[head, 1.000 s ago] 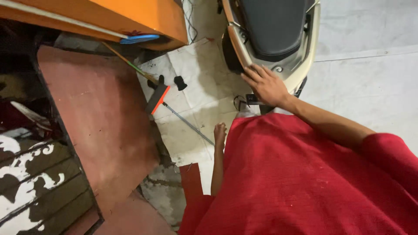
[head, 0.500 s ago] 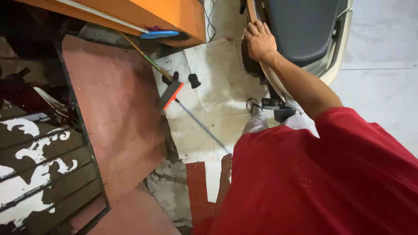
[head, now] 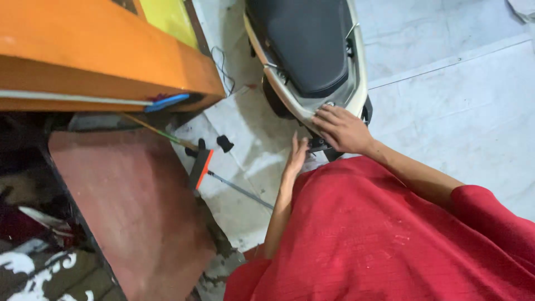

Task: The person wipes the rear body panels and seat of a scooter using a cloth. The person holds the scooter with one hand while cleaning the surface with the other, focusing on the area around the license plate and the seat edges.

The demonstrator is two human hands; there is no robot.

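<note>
Scooter (head: 312,50) stood at top centre, tail end toward us, black seat (head: 304,42) framed by a cream body panel (head: 290,103). Our right hand (head: 341,129) lay flat on the rear edge of that panel, fingers together and slightly curled over the rim, nothing clamped in it; looked like a bracing or pushing contact rather than a grip. Our left hand (head: 295,157) hung just below and left of it, fingers straight and together, empty, near the scooter's lower tail but we couldn't tell if it touched. Red garment (head: 390,239) filled the lower right.

Outward: a squeegee-type tool with an orange-edged head (head: 199,168) and thin metal handle (head: 239,191) lay on the pale floor (head: 446,100), well apart from both hands. Left of it 1 reddish board (head: 128,212) leaned at a slope, and an orange counter (head: 100,61) overhung the upper left.
</note>
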